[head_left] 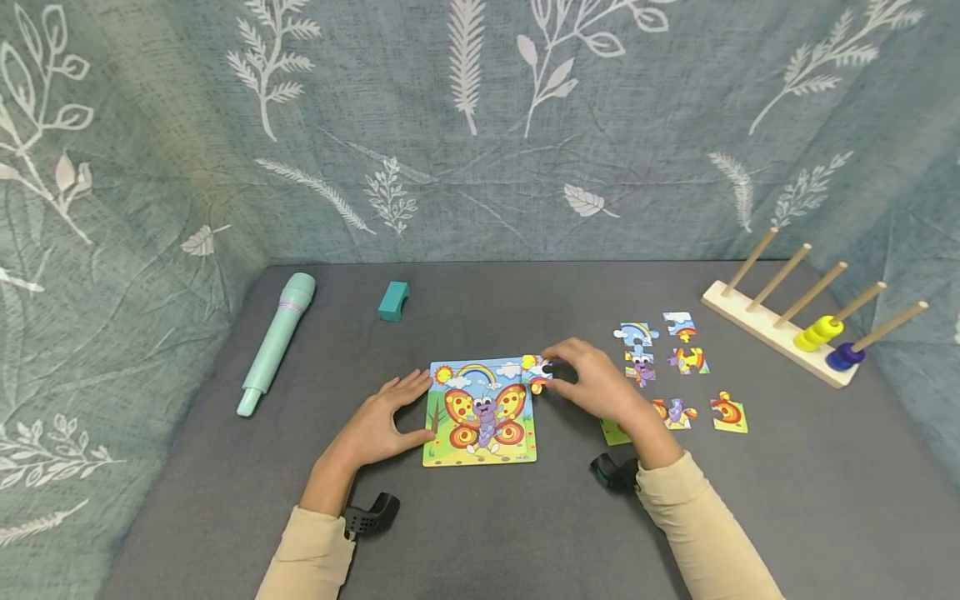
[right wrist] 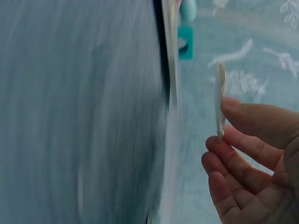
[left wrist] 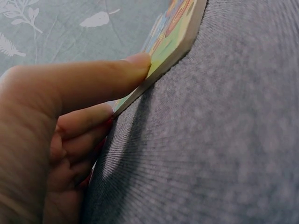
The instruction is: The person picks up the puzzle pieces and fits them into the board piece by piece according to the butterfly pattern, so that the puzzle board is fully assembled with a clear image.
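The right hand's (head_left: 596, 381) fingers pinch one puzzle piece (head_left: 535, 370) by the butterfly board's (head_left: 486, 417) far right corner, the left hand's (head_left: 378, 427) spread fingers touch its left edge, and lots of other pieces (head_left: 730, 413) are left loose toward the counter's (head_left: 487, 533) right edge.

Hands (head_left: 382, 425) (head_left: 594, 379) at butterfly board (head_left: 483, 421), puzzle piece (head_left: 536, 372) in right.
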`<action>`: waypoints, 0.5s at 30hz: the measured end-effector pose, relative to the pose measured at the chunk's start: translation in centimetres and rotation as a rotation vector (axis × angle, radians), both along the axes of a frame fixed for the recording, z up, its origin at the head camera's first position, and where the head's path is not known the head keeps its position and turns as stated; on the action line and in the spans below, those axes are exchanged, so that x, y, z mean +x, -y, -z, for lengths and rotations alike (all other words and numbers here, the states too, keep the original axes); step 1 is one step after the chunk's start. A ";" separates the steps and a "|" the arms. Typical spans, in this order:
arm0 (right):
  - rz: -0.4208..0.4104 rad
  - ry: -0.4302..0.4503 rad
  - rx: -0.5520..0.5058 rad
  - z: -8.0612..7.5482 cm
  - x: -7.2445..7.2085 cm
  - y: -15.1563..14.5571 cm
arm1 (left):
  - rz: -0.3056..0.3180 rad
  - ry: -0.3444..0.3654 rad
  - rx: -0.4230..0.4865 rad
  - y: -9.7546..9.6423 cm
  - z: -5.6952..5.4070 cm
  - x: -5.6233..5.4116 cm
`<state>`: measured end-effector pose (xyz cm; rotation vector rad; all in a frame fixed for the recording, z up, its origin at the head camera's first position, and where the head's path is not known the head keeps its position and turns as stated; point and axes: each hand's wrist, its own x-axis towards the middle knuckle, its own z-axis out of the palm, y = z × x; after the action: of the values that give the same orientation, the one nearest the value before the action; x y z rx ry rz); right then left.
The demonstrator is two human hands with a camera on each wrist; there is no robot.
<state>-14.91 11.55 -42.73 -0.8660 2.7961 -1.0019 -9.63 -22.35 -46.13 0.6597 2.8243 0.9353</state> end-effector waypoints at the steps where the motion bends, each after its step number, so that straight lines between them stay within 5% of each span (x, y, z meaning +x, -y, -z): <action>1: -0.004 -0.001 -0.003 0.0 0.2 0.5 | 0.000 -0.002 0.000 0.0 0.0 0.0; 15: -0.058 0.038 -0.012 0.2 0.4 5.5 | -0.001 0.000 0.017 0.0 0.1 0.1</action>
<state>-14.48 6.09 -42.94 -0.9135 2.7198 -1.0166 -9.57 -22.30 -46.19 0.6609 2.8201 0.9598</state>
